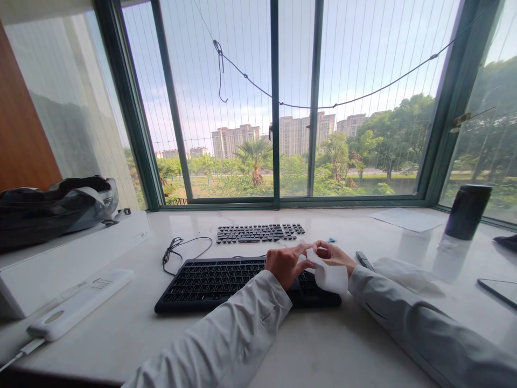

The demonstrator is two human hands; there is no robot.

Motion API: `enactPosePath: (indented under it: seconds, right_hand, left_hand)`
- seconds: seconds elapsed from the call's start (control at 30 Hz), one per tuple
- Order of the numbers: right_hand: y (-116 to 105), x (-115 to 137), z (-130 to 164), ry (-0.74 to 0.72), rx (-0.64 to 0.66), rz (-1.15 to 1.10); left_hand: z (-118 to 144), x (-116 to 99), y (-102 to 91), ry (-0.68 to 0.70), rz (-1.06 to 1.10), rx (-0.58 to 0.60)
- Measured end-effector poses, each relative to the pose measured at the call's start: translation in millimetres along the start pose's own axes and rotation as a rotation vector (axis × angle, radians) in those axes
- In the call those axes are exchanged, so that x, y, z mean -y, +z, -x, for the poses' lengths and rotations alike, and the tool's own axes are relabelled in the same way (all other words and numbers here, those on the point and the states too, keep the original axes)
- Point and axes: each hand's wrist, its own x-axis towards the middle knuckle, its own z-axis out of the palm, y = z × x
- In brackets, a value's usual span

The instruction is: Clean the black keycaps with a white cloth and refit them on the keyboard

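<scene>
A white tissue (331,277) is pinched between both hands and hangs over the right end of a black keyboard base (210,285). My left hand (285,264) is closed, its thumb and index finger gripping the tissue's left edge. My right hand (332,253) grips the top of the same tissue with bent fingertips. The keyboard base shows rows of bare key sockets. Behind it, detached black keycaps (254,233) lie in keyboard order. A small blue item (332,240) sits just beyond my right hand.
To the left are a black cable (172,249), a white power strip (81,304) and a white box (76,242) bearing a black bag (48,210). Right of my hands lie a grey tool (364,261), clear plastic (407,275), paper (406,219), a dark tumbler (468,212) and a flat device (501,290).
</scene>
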Motion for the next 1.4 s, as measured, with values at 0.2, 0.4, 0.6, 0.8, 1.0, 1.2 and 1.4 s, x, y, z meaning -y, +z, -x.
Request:
enactPosePath:
  seconds: [0.2,0.4,0.6,0.8,1.0,1.2,1.4]
  right_hand:
    - [-0.1,5.5,-0.9,0.076,0.029,0.034]
    - [5.5,10.0,4.5,0.044,-0.001,0.006]
    - [2.7,9.4,3.8,0.054,0.029,0.036]
    - [1.2,4.2,3.8,0.060,0.014,0.045]
    - [4.7,3.2,2.9,0.019,-0.010,0.017]
    - [4.9,4.9,3.0,0.008,0.036,-0.014]
    - [5.6,5.7,3.1,-0.009,0.021,0.000]
  left_hand:
    - [0.5,-0.2,-2.1,0.058,-0.003,0.024]
    - [0.5,0.1,-4.5,0.129,-0.026,0.035]
    - [0.6,0.3,-4.4,0.108,-0.066,0.047]
    - [0.2,0.8,-3.8,0.118,-0.060,0.052]
    - [0.2,1.7,-0.6,0.133,-0.114,0.032]
    - [0.7,-0.3,-2.1,0.094,-0.146,0.066]
    - [0.6,-2.2,-1.6,0.089,-0.139,0.073]
